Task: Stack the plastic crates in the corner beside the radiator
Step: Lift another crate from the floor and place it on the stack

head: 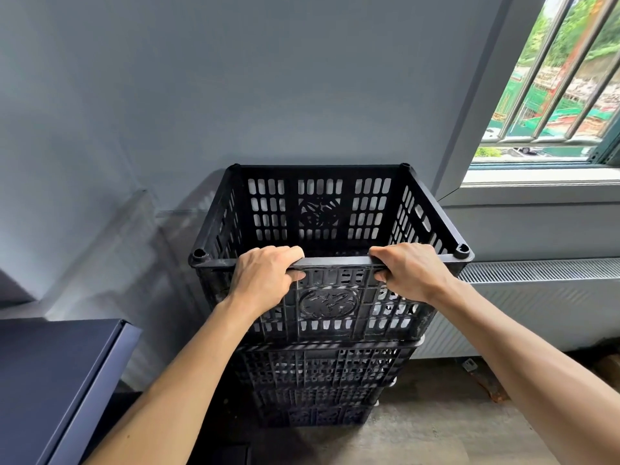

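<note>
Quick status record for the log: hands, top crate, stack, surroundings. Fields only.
left hand: gripping near rim of top crate
right hand: gripping same rim, to the right
top crate: black, slotted, empty, upright on the stack
stack: at least two more black crates beneath
radiator: white, right of stack, under window
wall: grey, behind stack
cabinet: dark, left of stack

Matt black plastic crate (330, 216); perforated.
</note>
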The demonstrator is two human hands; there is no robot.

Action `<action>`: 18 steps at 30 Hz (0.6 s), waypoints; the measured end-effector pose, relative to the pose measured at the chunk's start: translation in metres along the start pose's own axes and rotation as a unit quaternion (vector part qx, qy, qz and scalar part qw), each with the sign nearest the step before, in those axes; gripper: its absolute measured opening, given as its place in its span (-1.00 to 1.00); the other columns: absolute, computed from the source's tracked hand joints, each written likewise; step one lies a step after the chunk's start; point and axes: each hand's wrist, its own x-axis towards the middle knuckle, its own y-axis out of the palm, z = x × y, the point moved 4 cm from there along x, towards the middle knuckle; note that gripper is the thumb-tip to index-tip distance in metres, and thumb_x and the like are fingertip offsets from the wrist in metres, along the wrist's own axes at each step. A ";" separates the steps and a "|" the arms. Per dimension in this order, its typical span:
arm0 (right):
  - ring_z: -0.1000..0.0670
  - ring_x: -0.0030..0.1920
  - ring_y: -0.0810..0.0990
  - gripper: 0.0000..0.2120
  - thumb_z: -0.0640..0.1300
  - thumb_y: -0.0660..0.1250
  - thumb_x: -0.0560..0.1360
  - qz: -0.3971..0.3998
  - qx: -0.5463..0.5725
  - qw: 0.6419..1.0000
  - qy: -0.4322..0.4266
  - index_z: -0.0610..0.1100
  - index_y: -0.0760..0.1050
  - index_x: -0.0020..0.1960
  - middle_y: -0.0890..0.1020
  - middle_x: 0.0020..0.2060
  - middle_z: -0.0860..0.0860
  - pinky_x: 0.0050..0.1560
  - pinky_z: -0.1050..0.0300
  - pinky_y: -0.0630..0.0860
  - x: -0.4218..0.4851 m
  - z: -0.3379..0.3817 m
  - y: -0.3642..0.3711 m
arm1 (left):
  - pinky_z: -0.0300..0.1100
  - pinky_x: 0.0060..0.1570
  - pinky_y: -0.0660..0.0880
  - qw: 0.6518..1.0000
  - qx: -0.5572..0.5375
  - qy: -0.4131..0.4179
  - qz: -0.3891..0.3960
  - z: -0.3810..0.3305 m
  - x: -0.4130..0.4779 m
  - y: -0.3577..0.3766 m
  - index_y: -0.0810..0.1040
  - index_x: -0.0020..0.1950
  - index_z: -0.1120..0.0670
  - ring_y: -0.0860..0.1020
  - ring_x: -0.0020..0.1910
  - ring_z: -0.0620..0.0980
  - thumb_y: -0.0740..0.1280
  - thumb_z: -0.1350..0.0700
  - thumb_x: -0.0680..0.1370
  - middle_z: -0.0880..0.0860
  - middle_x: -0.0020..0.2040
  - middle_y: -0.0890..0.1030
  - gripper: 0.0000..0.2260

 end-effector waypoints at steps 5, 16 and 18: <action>-0.08 -0.23 0.57 -0.83 -0.07 0.33 0.50 -0.001 0.005 1.000 -0.002 0.02 0.31 -0.11 0.58 -0.28 0.08 -0.25 0.04 0.51 -0.005 0.001 -0.002 | -0.11 -0.16 0.37 0.999 -0.014 -0.002 0.028 0.000 0.001 0.000 0.51 0.03 -0.05 0.52 -0.16 -0.02 0.35 -0.07 0.53 -0.10 -0.24 0.56 -0.85; -0.06 -0.26 0.57 -0.87 -0.08 0.32 0.50 0.003 0.006 1.000 -0.008 0.00 0.35 -0.11 0.58 -0.29 0.08 -0.28 0.04 0.51 -0.012 0.000 -0.004 | -0.09 -0.11 0.42 0.999 -0.023 -0.015 0.027 -0.006 -0.004 -0.001 0.52 0.01 -0.05 0.53 -0.15 -0.03 0.37 -0.08 0.52 -0.10 -0.23 0.58 -0.85; -0.07 -0.24 0.58 -0.86 -0.06 0.33 0.50 0.002 0.005 1.000 -0.006 -0.01 0.36 -0.09 0.60 -0.26 0.07 -0.28 0.05 0.47 -0.012 0.000 -0.004 | -0.09 -0.10 0.43 0.999 -0.024 -0.017 0.028 -0.006 -0.004 -0.001 0.52 0.02 -0.06 0.53 -0.14 -0.04 0.37 -0.08 0.52 -0.10 -0.22 0.59 -0.85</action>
